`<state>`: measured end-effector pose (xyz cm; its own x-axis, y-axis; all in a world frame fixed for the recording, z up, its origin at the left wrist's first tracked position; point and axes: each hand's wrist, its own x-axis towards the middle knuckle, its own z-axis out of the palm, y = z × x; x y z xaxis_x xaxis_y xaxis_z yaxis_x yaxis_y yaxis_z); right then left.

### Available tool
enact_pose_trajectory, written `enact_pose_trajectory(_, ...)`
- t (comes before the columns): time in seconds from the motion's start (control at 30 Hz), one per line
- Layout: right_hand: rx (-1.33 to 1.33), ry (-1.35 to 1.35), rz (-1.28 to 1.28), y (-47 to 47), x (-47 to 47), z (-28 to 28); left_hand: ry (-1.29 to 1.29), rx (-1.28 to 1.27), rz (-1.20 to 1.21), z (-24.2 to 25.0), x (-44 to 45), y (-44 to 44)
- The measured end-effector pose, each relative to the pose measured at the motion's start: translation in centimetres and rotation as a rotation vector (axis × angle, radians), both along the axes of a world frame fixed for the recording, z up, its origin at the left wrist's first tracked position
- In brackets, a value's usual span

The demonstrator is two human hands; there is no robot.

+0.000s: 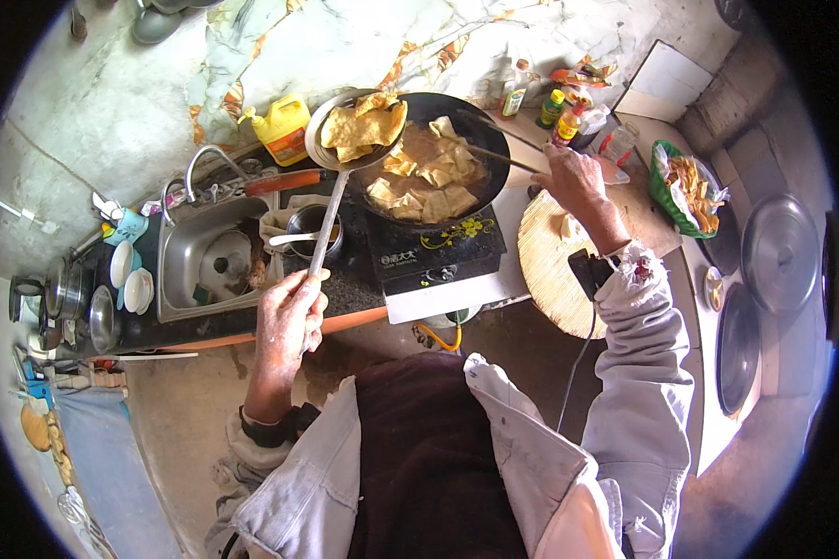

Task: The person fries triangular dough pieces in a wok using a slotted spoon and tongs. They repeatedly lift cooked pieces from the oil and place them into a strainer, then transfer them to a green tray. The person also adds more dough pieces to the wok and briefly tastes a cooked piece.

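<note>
My left hand (291, 312) grips the long metal handle of a skimmer (329, 218). The skimmer's round bowl, at the wok's upper left rim, carries golden fried dough pieces (363, 128). My right hand (579, 183) holds a pair of chopsticks (510, 163), whose tips reach over the right side of the black wok (498, 133). In the wok, paler dough pieces (442, 183) lie in bubbling oil. The wok stands on a black gas stove (433, 255). A round wooden board (556, 279) is below my right hand, with a small bit of dough on it.
Left of the stove are a metal pot (316, 222) with a white spoon, a yellow jug (281, 131) and a steel sink (213, 262). Bottles (513, 94) stand at the back right. A green basket (664, 185) of fried strips sits at the right, near large round lids (779, 253).
</note>
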<state>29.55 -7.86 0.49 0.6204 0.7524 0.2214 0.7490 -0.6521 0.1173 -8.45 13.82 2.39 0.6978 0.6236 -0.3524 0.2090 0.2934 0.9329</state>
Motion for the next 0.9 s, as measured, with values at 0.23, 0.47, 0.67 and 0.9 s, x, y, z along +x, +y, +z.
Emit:
enact_pose_trajectory(0.23,-0.054,0.041,0.093,1.6,-1.5,-0.3,0.048,0.041,-0.015,0.2,0.4,-0.3)
enact_pose_trajectory(0.47,-0.116,-0.011,0.095,2.8,-1.9,-1.1,0.042,0.027,-0.005,-0.2,0.1,0.0)
enact_pose_trajectory(0.67,-0.026,0.133,-0.003,1.7,-1.3,-1.9,0.044,0.021,-0.003,-0.4,-0.2,0.1)
enact_pose_trajectory(0.9,0.087,0.110,-0.152,-0.2,-0.3,-1.2,0.013,0.017,0.008,-0.5,-0.3,0.5)
